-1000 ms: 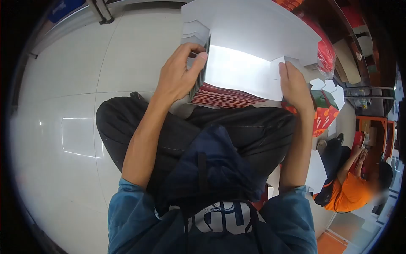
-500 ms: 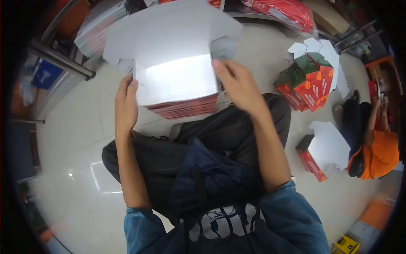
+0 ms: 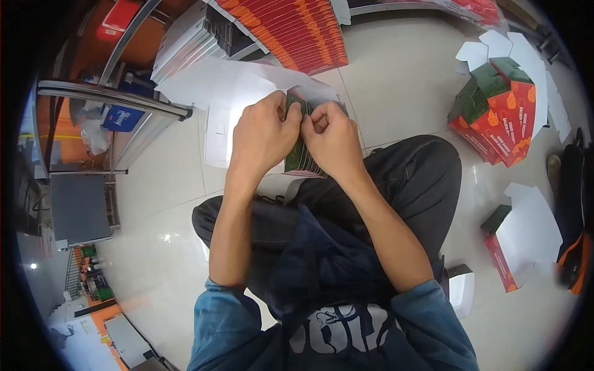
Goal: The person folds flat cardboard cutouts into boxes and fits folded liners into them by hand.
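In front of my crossed legs sits a stack of nested cartons (image 3: 301,162), dark green at the side, with a white-lined carton (image 3: 216,136) opening to the left. My left hand (image 3: 265,131) is closed on the carton's side edge, thumb and fingers pinched together at the top. Right beside it, my right hand (image 3: 329,135) pinches the same green edge, its fingers curled. The two hands nearly touch. What lies between the fingertips is mostly hidden.
Red and green folded cartons (image 3: 501,114) stand on the floor at the right, above another open carton (image 3: 526,232). A long red-orange stack (image 3: 297,31) lies at the top, near a metal rack (image 3: 111,93). Part of another person (image 3: 572,210) shows at the right edge.
The view has swung leftward. My hands, earlier apart on opposite sides of the white carton, have come together at its right side, and the carton now faces left.
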`<state>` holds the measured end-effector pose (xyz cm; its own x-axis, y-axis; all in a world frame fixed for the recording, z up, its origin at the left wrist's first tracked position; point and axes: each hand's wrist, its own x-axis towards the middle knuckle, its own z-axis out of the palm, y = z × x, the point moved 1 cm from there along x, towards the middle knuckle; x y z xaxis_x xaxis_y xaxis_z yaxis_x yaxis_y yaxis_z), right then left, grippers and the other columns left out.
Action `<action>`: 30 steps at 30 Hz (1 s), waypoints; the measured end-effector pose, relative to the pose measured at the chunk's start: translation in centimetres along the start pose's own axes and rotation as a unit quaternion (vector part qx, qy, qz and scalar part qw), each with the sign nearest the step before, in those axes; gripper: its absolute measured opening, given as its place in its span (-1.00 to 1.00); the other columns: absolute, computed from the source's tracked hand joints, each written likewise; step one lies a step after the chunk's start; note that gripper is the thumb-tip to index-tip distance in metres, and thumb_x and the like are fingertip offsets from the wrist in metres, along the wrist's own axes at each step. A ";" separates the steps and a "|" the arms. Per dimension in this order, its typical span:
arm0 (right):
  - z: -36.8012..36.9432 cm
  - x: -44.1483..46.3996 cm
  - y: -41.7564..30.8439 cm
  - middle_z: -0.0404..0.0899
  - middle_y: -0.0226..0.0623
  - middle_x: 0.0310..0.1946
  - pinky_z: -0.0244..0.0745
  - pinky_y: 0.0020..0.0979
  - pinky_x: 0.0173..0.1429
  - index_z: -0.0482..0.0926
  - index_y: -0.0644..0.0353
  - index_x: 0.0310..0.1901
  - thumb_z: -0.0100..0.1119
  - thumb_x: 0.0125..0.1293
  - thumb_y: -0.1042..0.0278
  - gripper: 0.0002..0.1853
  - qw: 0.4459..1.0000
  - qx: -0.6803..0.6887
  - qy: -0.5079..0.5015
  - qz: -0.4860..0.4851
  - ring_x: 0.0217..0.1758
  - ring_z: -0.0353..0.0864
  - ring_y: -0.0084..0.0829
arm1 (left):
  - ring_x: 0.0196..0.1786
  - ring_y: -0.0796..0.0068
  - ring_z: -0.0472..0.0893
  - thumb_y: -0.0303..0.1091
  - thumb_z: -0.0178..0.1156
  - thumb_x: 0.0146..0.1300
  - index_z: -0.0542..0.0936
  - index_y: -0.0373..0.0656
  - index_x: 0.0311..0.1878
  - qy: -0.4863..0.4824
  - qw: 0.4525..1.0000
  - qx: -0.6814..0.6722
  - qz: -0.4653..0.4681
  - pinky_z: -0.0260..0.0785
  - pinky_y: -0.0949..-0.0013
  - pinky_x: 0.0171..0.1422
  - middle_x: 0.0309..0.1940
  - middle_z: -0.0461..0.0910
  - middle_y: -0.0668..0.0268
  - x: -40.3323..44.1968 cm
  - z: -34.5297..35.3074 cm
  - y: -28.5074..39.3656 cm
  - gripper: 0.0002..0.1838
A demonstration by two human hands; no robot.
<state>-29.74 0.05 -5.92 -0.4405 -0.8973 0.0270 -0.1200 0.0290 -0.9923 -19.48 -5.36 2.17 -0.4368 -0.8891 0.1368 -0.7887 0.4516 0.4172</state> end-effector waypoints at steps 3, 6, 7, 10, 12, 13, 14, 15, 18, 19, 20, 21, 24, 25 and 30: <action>0.2 0.7 -0.6 0.68 -0.02 -0.41 0.55 -0.12 -0.15 0.55 0.31 -0.23 0.32 0.17 0.26 -0.72 0.998 -0.040 0.006 0.040 -0.26 0.70 0.00 | -0.55 0.13 0.46 -0.24 0.20 0.27 0.48 -0.41 -0.44 -0.017 0.999 0.011 -0.035 0.32 0.13 -0.36 -0.60 0.48 -0.07 0.0 -0.8 0.4 -0.64; 0.5 1.0 -0.6 0.69 -0.04 -0.40 0.56 -0.10 -0.11 0.59 0.29 -0.18 0.32 0.14 0.26 -0.70 0.997 -0.053 0.017 0.049 -0.25 0.70 0.01 | -0.52 0.11 0.53 -0.24 0.19 0.25 0.50 -0.41 -0.43 -0.012 0.999 0.024 -0.038 0.34 0.14 -0.34 -0.58 0.51 -0.09 0.1 -1.0 0.2 -0.65; 0.6 0.9 -0.5 0.68 -0.04 -0.40 0.56 -0.11 -0.11 0.60 0.29 -0.18 0.32 0.14 0.26 -0.70 0.997 -0.053 0.019 0.045 -0.26 0.70 0.00 | -0.50 0.10 0.54 -0.23 0.19 0.25 0.51 -0.41 -0.42 -0.021 0.999 0.027 -0.041 0.35 0.14 -0.33 -0.56 0.52 -0.09 0.2 -0.9 0.1 -0.65; 0.7 0.9 -0.2 0.69 -0.03 -0.41 0.57 -0.12 -0.14 0.62 0.30 -0.22 0.32 0.14 0.27 -0.73 0.998 -0.050 0.023 0.037 -0.28 0.71 -0.01 | -0.47 0.06 0.57 -0.21 0.19 0.23 0.53 -0.40 -0.39 -0.044 0.997 0.045 -0.049 0.37 0.14 -0.30 -0.53 0.55 -0.09 0.7 -0.8 0.0 -0.65; 0.5 1.1 -0.5 0.69 -0.02 -0.41 0.57 -0.12 -0.16 0.63 0.30 -0.27 0.33 0.13 0.27 -0.75 0.998 -0.044 0.023 0.038 -0.30 0.71 -0.02 | -0.44 0.04 0.58 -0.20 0.19 0.22 0.56 -0.39 -0.38 -0.058 0.995 0.068 -0.050 0.38 0.13 -0.27 -0.52 0.56 -0.08 1.1 -0.9 0.2 -0.66; 0.6 1.1 -0.4 0.69 -0.03 -0.43 0.57 -0.13 -0.17 0.63 0.30 -0.29 0.33 0.13 0.28 -0.76 0.998 -0.041 0.031 0.030 -0.33 0.71 -0.03 | -0.43 0.02 0.59 -0.20 0.19 0.22 0.56 -0.39 -0.37 -0.067 0.994 0.069 -0.052 0.38 0.12 -0.26 -0.51 0.57 -0.08 1.3 -1.0 0.2 -0.66; 0.8 1.1 -0.1 0.68 -0.03 -0.45 0.58 -0.13 -0.19 0.64 0.30 -0.31 0.33 0.12 0.28 -0.77 0.998 -0.039 0.039 0.023 -0.35 0.71 -0.04 | -0.41 0.00 0.59 -0.20 0.18 0.22 0.57 -0.39 -0.37 -0.076 0.993 0.070 -0.054 0.39 0.11 -0.25 -0.50 0.57 -0.08 1.4 -1.0 0.2 -0.66; 0.9 1.1 0.1 0.68 -0.04 -0.47 0.58 -0.13 -0.21 0.64 0.30 -0.34 0.33 0.12 0.29 -0.78 0.998 -0.036 0.046 0.015 -0.38 0.70 -0.04 | -0.40 -0.02 0.60 -0.20 0.18 0.22 0.58 -0.38 -0.37 -0.085 0.992 0.072 -0.057 0.39 0.10 -0.23 -0.49 0.58 -0.08 1.4 -1.1 0.2 -0.66; 0.8 1.2 0.2 0.66 -0.06 -0.54 0.57 -0.13 -0.25 0.64 0.29 -0.37 0.32 0.13 0.31 -0.81 0.997 -0.039 0.064 -0.009 -0.44 0.69 -0.07 | -0.38 -0.05 0.60 -0.21 0.18 0.21 0.59 -0.38 -0.37 -0.090 0.992 0.075 -0.055 0.40 0.10 -0.22 -0.49 0.58 -0.09 1.2 -1.3 0.4 -0.67; 0.9 1.3 0.3 0.65 -0.06 -0.56 0.57 -0.13 -0.26 0.63 0.29 -0.39 0.32 0.13 0.32 -0.81 0.997 -0.033 0.067 -0.011 -0.46 0.69 -0.07 | -0.38 -0.05 0.61 -0.21 0.18 0.21 0.59 -0.39 -0.36 -0.092 0.991 0.075 -0.056 0.40 0.09 -0.22 -0.48 0.58 -0.09 1.2 -1.2 0.4 -0.67; 0.9 1.4 0.3 0.64 -0.07 -0.58 0.57 -0.14 -0.27 0.63 0.29 -0.40 0.31 0.14 0.33 -0.82 0.997 -0.027 0.071 -0.013 -0.47 0.69 -0.08 | -0.37 -0.05 0.61 -0.21 0.18 0.21 0.59 -0.39 -0.36 -0.094 0.991 0.074 -0.056 0.40 0.09 -0.22 -0.48 0.58 -0.09 1.2 -1.2 0.5 -0.67; 0.9 1.4 0.3 0.64 -0.08 -0.60 0.57 -0.14 -0.28 0.62 0.29 -0.42 0.31 0.14 0.34 -0.82 0.997 -0.021 0.074 -0.016 -0.48 0.69 -0.08 | -0.37 -0.05 0.61 -0.21 0.18 0.20 0.59 -0.39 -0.36 -0.096 0.991 0.073 -0.057 0.40 0.08 -0.22 -0.48 0.59 -0.09 1.3 -1.2 0.5 -0.67; 0.9 1.4 0.5 0.67 -0.17 -0.58 0.53 -0.35 -0.34 0.64 0.31 -0.37 0.33 0.18 0.34 -0.82 0.996 -0.029 0.075 -0.023 -0.54 0.67 -0.39 | -0.37 -0.04 0.61 -0.22 0.18 0.20 0.60 -0.39 -0.36 -0.097 0.991 0.079 -0.043 0.40 0.09 -0.22 -0.48 0.59 -0.09 1.4 -1.0 0.6 -0.67; 0.8 1.4 0.4 0.66 -0.14 -0.58 0.54 -0.29 -0.33 0.63 0.30 -0.40 0.32 0.17 0.35 -0.83 0.997 -0.023 0.077 -0.023 -0.52 0.68 -0.29 | -0.37 -0.05 0.61 -0.22 0.18 0.20 0.59 -0.39 -0.36 -0.101 0.991 0.076 -0.043 0.40 0.09 -0.22 -0.48 0.59 -0.09 1.4 -1.0 0.5 -0.68; 0.9 1.5 0.6 0.65 -0.08 -0.57 0.56 -0.17 -0.29 0.59 0.28 -0.44 0.31 0.17 0.35 -0.82 0.997 0.003 0.072 -0.038 -0.47 0.69 -0.09 | -0.35 -0.09 0.61 -0.23 0.15 0.19 0.59 -0.39 -0.37 -0.133 0.987 0.069 -0.049 0.40 0.07 -0.20 -0.47 0.58 -0.13 1.9 -0.5 0.0 -0.68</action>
<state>-29.70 -1.65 -6.58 -0.5539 -0.8242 0.1179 -0.1530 -0.0384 -0.9875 -20.09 -7.14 2.83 -0.4397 -0.8861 -0.1466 -0.8761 0.3872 0.2872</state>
